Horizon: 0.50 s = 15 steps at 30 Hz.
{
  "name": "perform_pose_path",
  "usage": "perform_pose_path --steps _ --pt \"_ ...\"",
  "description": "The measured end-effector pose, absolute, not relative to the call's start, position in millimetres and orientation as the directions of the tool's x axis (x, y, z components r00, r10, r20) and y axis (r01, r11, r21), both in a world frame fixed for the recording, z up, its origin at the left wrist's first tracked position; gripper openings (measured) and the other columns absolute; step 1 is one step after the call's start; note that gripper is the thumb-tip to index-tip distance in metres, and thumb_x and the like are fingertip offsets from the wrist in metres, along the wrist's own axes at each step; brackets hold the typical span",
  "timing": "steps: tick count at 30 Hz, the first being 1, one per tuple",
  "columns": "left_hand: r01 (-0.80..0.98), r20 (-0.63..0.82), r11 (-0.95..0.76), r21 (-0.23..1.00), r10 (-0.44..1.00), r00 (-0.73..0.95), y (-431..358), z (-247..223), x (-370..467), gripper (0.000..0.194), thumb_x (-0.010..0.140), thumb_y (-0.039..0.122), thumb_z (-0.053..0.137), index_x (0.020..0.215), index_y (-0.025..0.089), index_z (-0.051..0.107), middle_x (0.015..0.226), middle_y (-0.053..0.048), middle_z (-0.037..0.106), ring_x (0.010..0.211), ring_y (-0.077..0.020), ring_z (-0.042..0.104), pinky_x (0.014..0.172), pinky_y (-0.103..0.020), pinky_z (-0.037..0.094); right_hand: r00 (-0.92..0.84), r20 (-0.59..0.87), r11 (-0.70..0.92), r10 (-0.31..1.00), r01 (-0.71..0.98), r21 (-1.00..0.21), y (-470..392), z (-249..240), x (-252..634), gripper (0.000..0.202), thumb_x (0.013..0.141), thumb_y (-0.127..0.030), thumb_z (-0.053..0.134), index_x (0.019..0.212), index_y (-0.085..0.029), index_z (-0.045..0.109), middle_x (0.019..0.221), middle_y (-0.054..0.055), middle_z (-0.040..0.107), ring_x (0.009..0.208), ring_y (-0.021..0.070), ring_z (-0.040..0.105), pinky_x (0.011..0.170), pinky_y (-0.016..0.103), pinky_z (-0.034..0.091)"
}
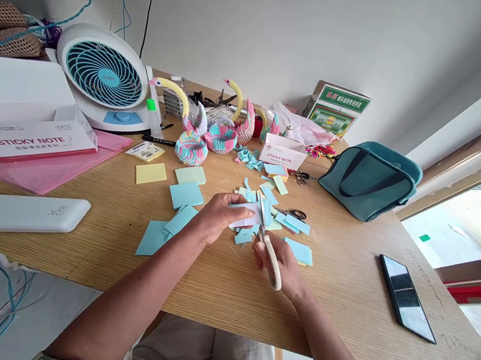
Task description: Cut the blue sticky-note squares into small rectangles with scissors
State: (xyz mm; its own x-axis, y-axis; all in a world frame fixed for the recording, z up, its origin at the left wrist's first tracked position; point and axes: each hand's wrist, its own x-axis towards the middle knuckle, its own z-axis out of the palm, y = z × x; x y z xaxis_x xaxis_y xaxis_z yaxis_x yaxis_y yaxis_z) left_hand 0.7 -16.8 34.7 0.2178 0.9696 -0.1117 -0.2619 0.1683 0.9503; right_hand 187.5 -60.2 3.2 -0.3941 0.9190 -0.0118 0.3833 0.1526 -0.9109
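White-handled scissors (273,267) sit in your right hand (290,272), your fingers curled round the grips and the blades pointing away from you, against the paper (254,211) held just above the table (210,286). Your left hand (218,215) pinches that paper between thumb and fingers, seemingly to steady it while leaving its right edge free for the blades. Blue sheets (186,195) lie to your left and narrower slips (299,224) to your right, perhaps so larger and smaller pieces stay apart, all within easy reach
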Motion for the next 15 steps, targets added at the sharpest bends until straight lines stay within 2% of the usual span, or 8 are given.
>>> perform_pose_path --steps 15 --pt "-0.292 -0.117 0.18 0.939 0.969 0.218 -18 39 2 0.026 0.054 0.028 0.079 0.07 0.013 0.064 0.063 -0.001 0.065 0.057 -0.0121 0.06 0.058 -0.024 0.049 -0.358 0.014 0.137 0.934 0.321 -0.937 -62 -12 190 0.049 0.094 -0.066 0.051 0.075 -0.021 0.044 0.061 -0.004 0.042 0.055 0.011 0.04 0.051 0.026 0.032"
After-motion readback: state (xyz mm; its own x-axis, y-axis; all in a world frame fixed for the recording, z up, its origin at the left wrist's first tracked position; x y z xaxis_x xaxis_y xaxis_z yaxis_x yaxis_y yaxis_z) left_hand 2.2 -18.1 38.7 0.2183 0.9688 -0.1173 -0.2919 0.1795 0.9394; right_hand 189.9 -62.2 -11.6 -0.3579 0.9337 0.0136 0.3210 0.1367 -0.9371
